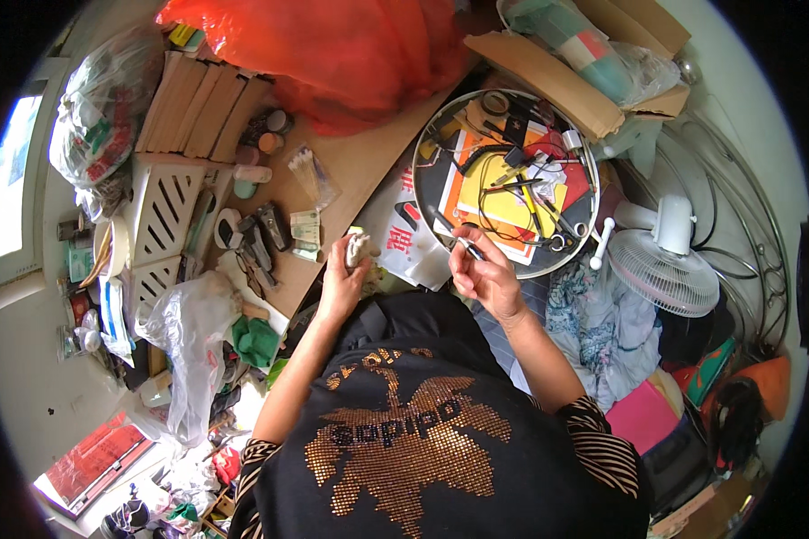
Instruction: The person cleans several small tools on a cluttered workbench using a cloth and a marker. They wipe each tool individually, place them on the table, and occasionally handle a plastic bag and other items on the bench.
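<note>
My left hand [336, 292] is closed around a crumpled whitish cloth or tissue [360, 248], whose top bunches out past the fingers. In a pinch between thumb and fingers, my right hand [490, 283] grips a slim pen-like thing [470, 248] with dark and pale parts. This hand is at the near edge of a round glass-topped table [595, 187]. Black cables [482, 193], a yellow-and-black pen [530, 208], scissors [557, 241], a roll of tape [494, 103] and coloured papers lie on that table. The two hands are apart, above my lap.
To the left, a brown desk [333, 171] carries books [189, 108], a white slotted rack [166, 211], hair clippers [256, 242] and cotton swabs [306, 175]. A large red plastic bag [333, 54] is at the back. A white fan [665, 269] and cardboard box [548, 81] stand right.
</note>
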The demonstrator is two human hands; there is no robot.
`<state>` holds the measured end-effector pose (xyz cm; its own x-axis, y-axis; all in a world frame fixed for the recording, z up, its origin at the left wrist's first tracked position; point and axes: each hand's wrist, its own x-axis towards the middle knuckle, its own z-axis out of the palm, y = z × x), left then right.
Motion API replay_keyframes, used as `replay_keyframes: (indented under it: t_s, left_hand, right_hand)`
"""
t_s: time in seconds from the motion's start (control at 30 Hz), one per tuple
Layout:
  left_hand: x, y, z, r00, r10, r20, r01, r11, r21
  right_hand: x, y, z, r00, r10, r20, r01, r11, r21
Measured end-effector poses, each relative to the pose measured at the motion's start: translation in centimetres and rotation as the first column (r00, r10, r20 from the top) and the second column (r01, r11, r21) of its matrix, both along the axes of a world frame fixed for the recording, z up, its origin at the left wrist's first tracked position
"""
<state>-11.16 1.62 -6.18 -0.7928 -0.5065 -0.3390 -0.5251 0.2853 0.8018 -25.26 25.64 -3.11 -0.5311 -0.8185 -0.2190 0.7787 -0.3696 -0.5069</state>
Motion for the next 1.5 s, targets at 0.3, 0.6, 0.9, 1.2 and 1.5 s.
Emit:
replay_keyframes:
  t_s: [0.3, 0.6, 0.9, 1.2, 1.5]
  left_hand:
    - [0.0, 0.2, 0.7, 1.0, -0.014, -0.015, 0.013, 0.999, -0.034]
    - [0.0, 0.3, 1.2, 0.999, 0.015, 0.031, -0.015, 1.0, -0.012]
    - [0.1, 0.0, 0.2, 1.0, 0.007, -0.005, -0.007, 1.0, -0.004]
    - [0.0, 0.2, 0.9, 0.997, 0.078, 0.027, -0.081, 0.985, 0.15]
    - [0.4, 0.0, 0.7, 0.986, 0.169, 0.004, -0.167, 0.967, 0.193]
  right_hand:
    - [2.1, -1.8, 0.3, 0.979, -0.106, 0.172, 0.142, 0.966, -0.215]
    - [3.1, -2.7, 1.9, 0.936, 0.049, 0.349, 0.105, 0.906, -0.409]
    - [3.3, -3.6, 2.7, 0.987, 0.089, 0.137, -0.035, 0.934, -0.356]
    - [3.4, -3.6, 0.7, 0.988, -0.125, -0.093, 0.138, 0.981, 0.139]
    - [3.6, -3.1, -0.5, 0.984, -0.142, -0.108, 0.168, 0.941, 0.294]
